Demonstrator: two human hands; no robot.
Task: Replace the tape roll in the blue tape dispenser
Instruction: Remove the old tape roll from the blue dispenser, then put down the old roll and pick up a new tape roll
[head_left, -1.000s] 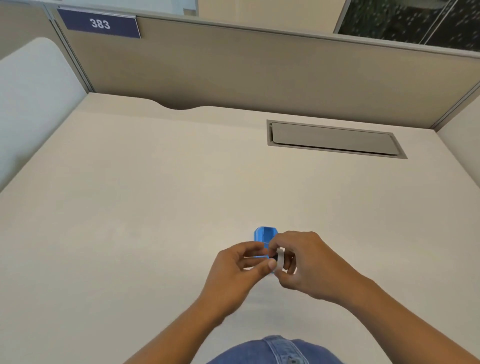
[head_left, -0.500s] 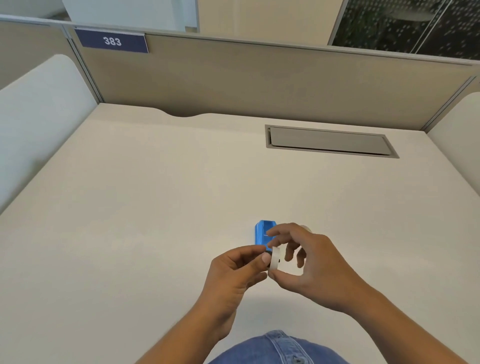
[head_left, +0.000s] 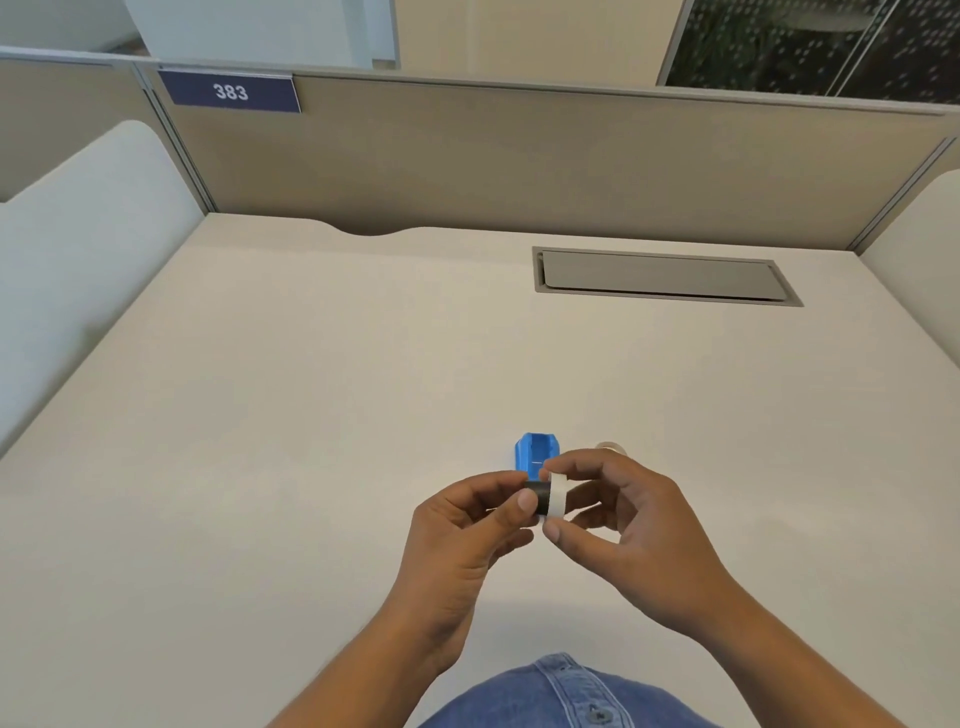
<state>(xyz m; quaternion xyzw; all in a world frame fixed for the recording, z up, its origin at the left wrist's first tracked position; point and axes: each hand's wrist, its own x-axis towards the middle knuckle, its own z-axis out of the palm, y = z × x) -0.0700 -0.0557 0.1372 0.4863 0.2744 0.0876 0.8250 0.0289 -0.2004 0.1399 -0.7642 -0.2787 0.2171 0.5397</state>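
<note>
The blue tape dispenser (head_left: 537, 453) stands on the beige desk (head_left: 322, 395), just beyond my hands, partly hidden by my fingers. Above the desk my left hand (head_left: 470, 540) pinches a small black spindle (head_left: 538, 498) between thumb and fingers. My right hand (head_left: 623, 530) holds a white tape roll (head_left: 557, 496) by its rim with thumb and forefinger. The roll sits against the right end of the spindle. A second tape roll (head_left: 611, 447), pale and translucent, lies on the desk behind my right hand, mostly hidden.
A grey cable hatch (head_left: 662, 276) is set into the desk at the back right. Beige partition walls (head_left: 519, 156) close the back, white side panels (head_left: 78, 249) the left and right. A "383" sign (head_left: 230, 92) hangs at the top left.
Both hands have lifted slightly toward me. The black spindle now shows between them, next to the white roll. The second roll on the desk has come into sight.
</note>
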